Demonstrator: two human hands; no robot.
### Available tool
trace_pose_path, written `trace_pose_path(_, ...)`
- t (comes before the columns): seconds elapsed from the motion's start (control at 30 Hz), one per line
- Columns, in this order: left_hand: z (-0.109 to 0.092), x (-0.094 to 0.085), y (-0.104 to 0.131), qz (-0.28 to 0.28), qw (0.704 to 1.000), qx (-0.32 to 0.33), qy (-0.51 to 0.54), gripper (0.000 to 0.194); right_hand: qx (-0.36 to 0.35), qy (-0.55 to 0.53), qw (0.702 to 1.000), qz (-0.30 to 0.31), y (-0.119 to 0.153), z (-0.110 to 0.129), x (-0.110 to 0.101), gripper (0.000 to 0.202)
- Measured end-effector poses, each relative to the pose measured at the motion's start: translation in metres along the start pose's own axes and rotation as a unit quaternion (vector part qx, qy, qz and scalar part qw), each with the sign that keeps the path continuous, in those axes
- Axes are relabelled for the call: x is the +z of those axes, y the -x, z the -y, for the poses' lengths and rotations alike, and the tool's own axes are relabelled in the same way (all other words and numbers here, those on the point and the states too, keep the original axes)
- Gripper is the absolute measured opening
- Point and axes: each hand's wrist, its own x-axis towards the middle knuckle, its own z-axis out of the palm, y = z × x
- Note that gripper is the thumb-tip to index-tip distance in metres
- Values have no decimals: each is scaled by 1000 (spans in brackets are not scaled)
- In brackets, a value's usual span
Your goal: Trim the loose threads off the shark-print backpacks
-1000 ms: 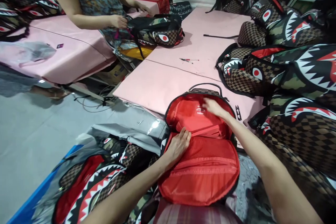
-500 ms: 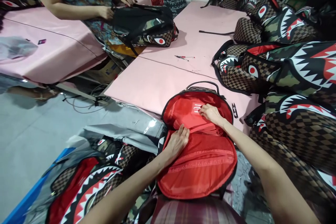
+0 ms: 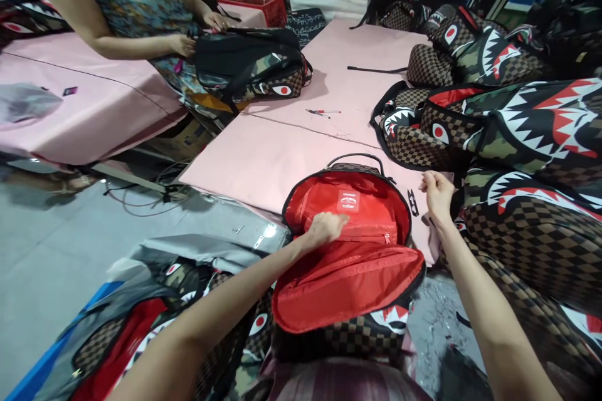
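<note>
An unzipped backpack with a red lining (image 3: 348, 294) lies at the near edge of the pink table, its front panel folded down toward me. Inside, a label (image 3: 348, 200) shows on the back lining. Over the opening is my left hand (image 3: 327, 227), its fingers curled; whether they grip anything is hidden. My right hand (image 3: 437, 193) is off the bag to the right, fingers bent together, close to the black thread snips (image 3: 412, 202) on the table. What it may hold is too small to make out.
Shark-print backpacks (image 3: 531, 207) are piled at the right, more (image 3: 113, 338) at lower left. Across the pink table (image 3: 244, 150), a person's hands touch a black backpack (image 3: 249, 62). Pens (image 3: 323, 113), a strap (image 3: 376, 69) and a red crate (image 3: 263, 6) are farther back.
My right hand has left the bag's inside and moved right, beside the snips. My left hand has curled and shifted slightly up. The front panel has lifted and tilted.
</note>
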Motion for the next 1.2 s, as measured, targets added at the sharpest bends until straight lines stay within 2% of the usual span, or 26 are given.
trace_pose_path(0.03,0,1,-12,-10,1000,-22,15,34,50,95,994,21,-5,-16,1,38)
trace_pose_path(0.07,-1,4,-23,-21,999,-41,26,35,88,196,974,64,-7,-31,4,38)
trace_pose_path(0.1,-3,6,-32,-31,998,-54,32,32,100,232,963,90,-7,-45,9,36)
trace_pose_path(0.2,-10,12,-52,-45,998,-27,25,25,108,279,944,139,2,-72,27,40)
trace_pose_path(0.3,-16,15,-64,-36,999,31,9,20,114,297,937,146,10,-81,38,42)
trace_pose_path(0.43,-19,19,-71,-20,998,61,4,21,127,291,936,150,6,-86,40,40)
trace_pose_path(0.53,-21,26,-73,-29,997,61,24,27,141,258,944,150,2,-92,37,34)
trace_pose_path(0.63,-22,31,-73,-50,994,47,80,30,167,182,960,135,4,-95,34,26)
trace_pose_path(0.73,-21,29,-71,-82,981,7,175,21,197,55,972,117,12,-91,29,27)
trace_pose_path(0.8,-17,20,-68,-106,958,-24,264,16,208,-47,971,104,20,-86,23,32)
trace_pose_path(0.83,-14,14,-66,-119,941,-38,314,19,211,-95,968,96,23,-82,19,36)
trace_pose_path(0.93,-5,-11,-57,-152,883,-60,440,40,209,-211,952,72,28,-66,3,47)
trace_pose_path(0.97,-4,-19,-53,-152,854,-66,494,49,206,-238,947,64,28,-58,-2,50)
trace_pose_path(1.03,-5,-29,-45,-128,773,-78,616,63,195,-278,940,48,22,-37,-7,55)
trace_pose_path(1.1,-14,-30,-38,-95,692,-82,711,70,163,-287,943,43,13,-11,-6,57)
trace_pose_path(1.13,-21,-27,-35,-85,668,-82,735,70,132,-270,953,49,8,4,-2,57)
trace_pose_path(1.2,-32,-20,-29,-80,661,-86,741,66,34,-151,985,83,0,31,7,57)
